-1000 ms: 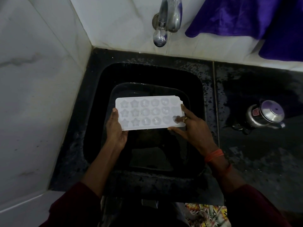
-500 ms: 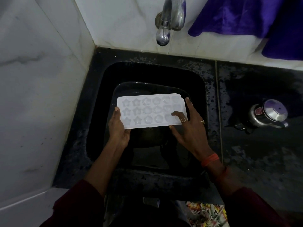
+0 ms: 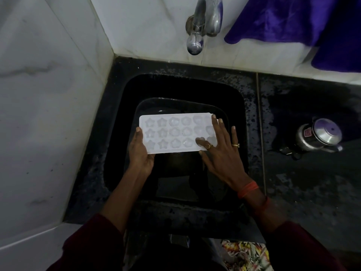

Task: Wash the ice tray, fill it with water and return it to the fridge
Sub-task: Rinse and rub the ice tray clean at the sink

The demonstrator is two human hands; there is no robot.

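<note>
A white ice tray (image 3: 172, 133) with star and round moulds is held level over a black sink (image 3: 240, 118). My left hand (image 3: 141, 153) grips the tray's left end from below, thumb on its edge. My right hand (image 3: 220, 151) lies spread flat over the tray's right end, fingers apart, one fingertip pressed into a mould of the near row. A chrome tap (image 3: 201, 26) sticks out of the back wall above the sink; no water shows running from it.
A dark tub (image 3: 148, 106) sits inside the sink under the tray. A steel pressure cooker (image 3: 318, 135) stands on the wet black counter to the right. Purple cloth (image 3: 293, 22) hangs at the back right. A white tiled wall closes the left side.
My right hand has opened out and slid up over the tray's right end, fingers now flat across it. The tray and left hand have stayed nearly in place.
</note>
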